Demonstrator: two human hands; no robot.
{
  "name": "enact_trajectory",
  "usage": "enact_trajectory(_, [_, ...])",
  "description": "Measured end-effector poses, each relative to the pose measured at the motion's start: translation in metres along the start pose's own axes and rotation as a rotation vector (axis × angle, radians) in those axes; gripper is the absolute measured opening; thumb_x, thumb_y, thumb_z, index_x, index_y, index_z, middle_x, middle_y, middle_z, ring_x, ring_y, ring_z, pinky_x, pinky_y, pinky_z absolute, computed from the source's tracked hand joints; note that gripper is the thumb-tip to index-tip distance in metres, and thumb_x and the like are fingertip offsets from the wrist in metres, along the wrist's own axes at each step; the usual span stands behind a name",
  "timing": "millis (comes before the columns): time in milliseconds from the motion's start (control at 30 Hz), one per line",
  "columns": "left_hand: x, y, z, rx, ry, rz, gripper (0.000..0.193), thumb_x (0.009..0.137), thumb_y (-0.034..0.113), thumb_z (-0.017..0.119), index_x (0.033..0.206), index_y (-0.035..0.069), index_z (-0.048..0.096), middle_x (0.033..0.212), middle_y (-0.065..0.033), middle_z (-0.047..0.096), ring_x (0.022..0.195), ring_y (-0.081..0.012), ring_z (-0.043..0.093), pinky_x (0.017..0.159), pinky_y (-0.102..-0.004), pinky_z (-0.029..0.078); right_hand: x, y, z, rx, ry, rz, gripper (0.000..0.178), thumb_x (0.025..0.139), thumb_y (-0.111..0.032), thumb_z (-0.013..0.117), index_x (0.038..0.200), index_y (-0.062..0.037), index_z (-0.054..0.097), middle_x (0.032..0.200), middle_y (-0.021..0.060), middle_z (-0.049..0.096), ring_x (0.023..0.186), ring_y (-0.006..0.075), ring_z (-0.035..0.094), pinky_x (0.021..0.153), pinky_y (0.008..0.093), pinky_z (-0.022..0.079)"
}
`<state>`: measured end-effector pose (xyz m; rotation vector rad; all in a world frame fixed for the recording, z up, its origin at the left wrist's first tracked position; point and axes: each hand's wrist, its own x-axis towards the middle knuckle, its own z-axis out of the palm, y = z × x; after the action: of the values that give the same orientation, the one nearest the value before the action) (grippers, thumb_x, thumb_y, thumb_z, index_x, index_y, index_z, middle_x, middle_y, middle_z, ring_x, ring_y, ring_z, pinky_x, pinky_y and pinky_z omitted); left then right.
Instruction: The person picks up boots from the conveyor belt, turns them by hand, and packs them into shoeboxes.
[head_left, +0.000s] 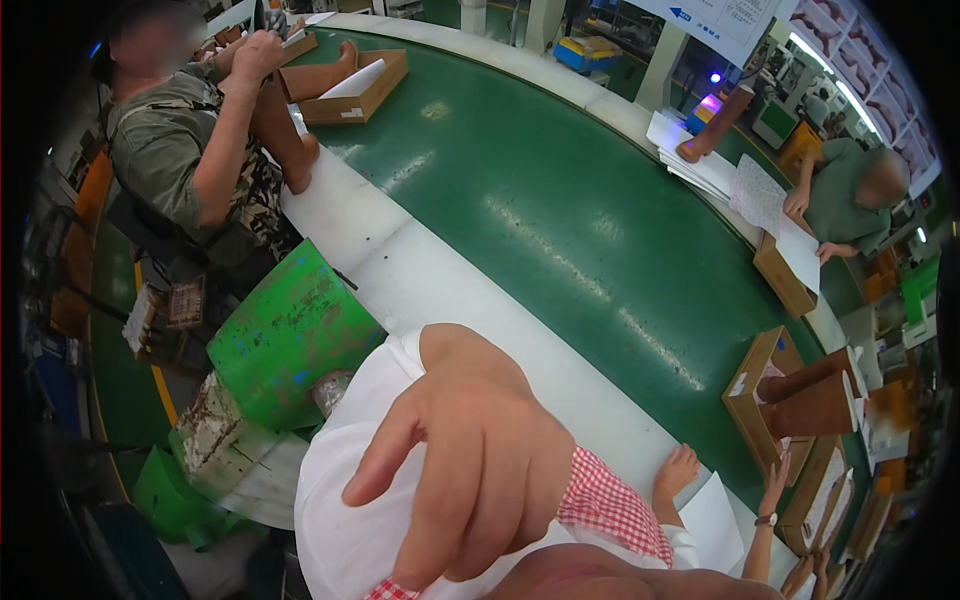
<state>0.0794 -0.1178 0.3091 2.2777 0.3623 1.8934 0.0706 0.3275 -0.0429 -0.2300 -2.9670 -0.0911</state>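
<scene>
1. One of the wearer's hands (pixel 485 450) fills the near middle, back upward, fingers bent down and one digit spread to the left. I cannot tell whether it is the left or the right, or whether the hidden palm grips anything; the other hand I cannot make out for certain.
2. The white cloth (pixel 340 455) lies just below and beside that hand, and a red-and-white checked cuff (pixel 610 505) meets it on the right. The cloth looks light, soft and limp, unlikely to slip or break; the gathered cuff probably gives the surest hold, pinched between thumb and fingers.
3. Left of the cloth stands a scuffed green machine housing (pixel 295 335), evidently hard and rigid.
4. Beyond runs the white worktop (pixel 460 300), then the green belt (pixel 520 220).
5. Farther right, a further hand (pixel 680 470), owner unclear, rests near the belt; brown boots (pixel 815 405) lean in an open carton (pixel 743 400).
6. At upper left, a seated co-worker (pixel 160 150) sits beside another brown boot (pixel 285 135).
</scene>
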Motion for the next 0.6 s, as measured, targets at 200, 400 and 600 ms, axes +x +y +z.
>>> enact_trajectory(200, [0.002,-0.012,0.003,-0.07,0.008,0.026,0.042,0.085,0.041,0.06,0.094,0.001,0.066,0.091,-0.0141,0.065,0.069,-0.0232,0.06,0.058,-0.0313,0.046,0.004,0.007,0.03,0.046,0.063,0.008,0.032,0.089,-0.026,0.049,0.115,-0.0084,0.053,0.118,0.0086,0.053,0.112,0.0278,0.044,0.088,0.0469,0.034])
enact_trajectory(400, [0.005,-0.026,-0.009,-0.108,0.024,0.044,0.041,0.086,0.041,0.06,0.093,0.001,0.066,0.09,-0.014,0.065,0.067,-0.0228,0.06,0.056,-0.0312,0.046,0.01,0.006,0.036,0.016,0.052,-0.005,0.03,0.089,-0.026,0.05,0.115,-0.0098,0.054,0.118,0.0062,0.053,0.11,0.0264,0.045,0.085,0.0447,0.036])
enact_trajectory(600, [0.008,-0.036,-0.003,-0.198,0.009,0.083,0.04,0.086,0.04,0.059,0.092,0.001,0.066,0.089,-0.0139,0.065,0.066,-0.0224,0.059,0.055,-0.0311,0.045,0.007,0.005,0.032,0.032,0.06,0.009,0.03,0.09,-0.026,0.049,0.114,-0.0099,0.054,0.117,0.0058,0.053,0.109,0.0258,0.046,0.085,0.0441,0.036])
